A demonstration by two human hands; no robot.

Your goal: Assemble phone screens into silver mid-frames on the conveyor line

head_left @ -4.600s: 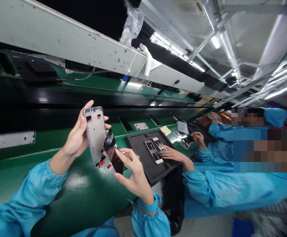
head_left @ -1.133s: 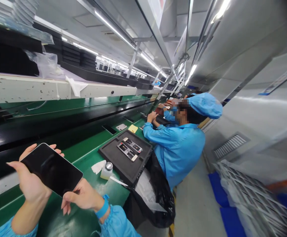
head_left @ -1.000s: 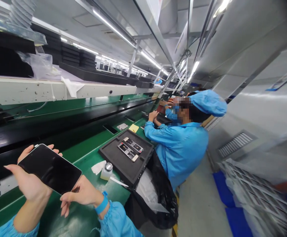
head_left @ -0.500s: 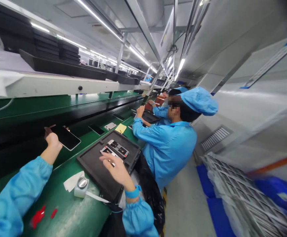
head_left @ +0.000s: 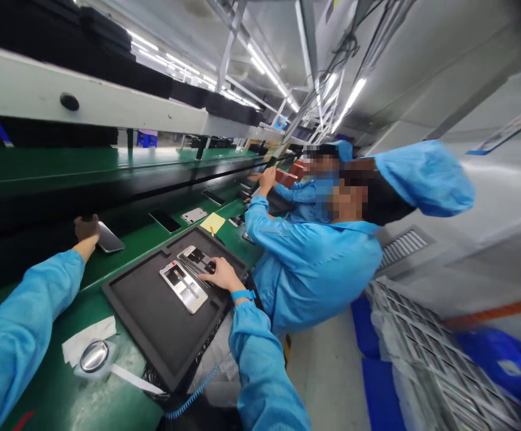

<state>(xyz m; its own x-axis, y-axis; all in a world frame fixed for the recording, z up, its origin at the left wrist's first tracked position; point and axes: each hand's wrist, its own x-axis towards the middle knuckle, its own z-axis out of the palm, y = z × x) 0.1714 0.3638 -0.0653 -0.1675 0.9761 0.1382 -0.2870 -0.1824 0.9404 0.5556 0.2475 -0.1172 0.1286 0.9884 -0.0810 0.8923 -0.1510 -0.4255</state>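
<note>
My left hand [head_left: 87, 229] is closed on the edge of a smartphone [head_left: 111, 238], at the dark channel along the back of the bench; its fingers are in shadow. My right hand [head_left: 223, 275], wearing a blue wrist strap [head_left: 242, 294], reaches into a black foam tray [head_left: 148, 323]. Its thumb and fingers pinch the near end of a stack of opened phone housings [head_left: 196, 258]. Beside that stack, another silver phone housing [head_left: 183, 287] with a red mark lies in the tray, its inner side up.
Behind the tray lie a dark phone [head_left: 165, 220], a white-grey plate [head_left: 194, 215] and a yellow note [head_left: 212, 222]. A metal-topped dispenser bottle [head_left: 94, 357] stands by a white wipe [head_left: 90, 336] at front left. A co-worker in blue [head_left: 318, 269] sits close on the right.
My right hand has moved from above the tray down onto the housings. My left hand has turned the phone and carried it toward the back channel. The view has shifted.
</note>
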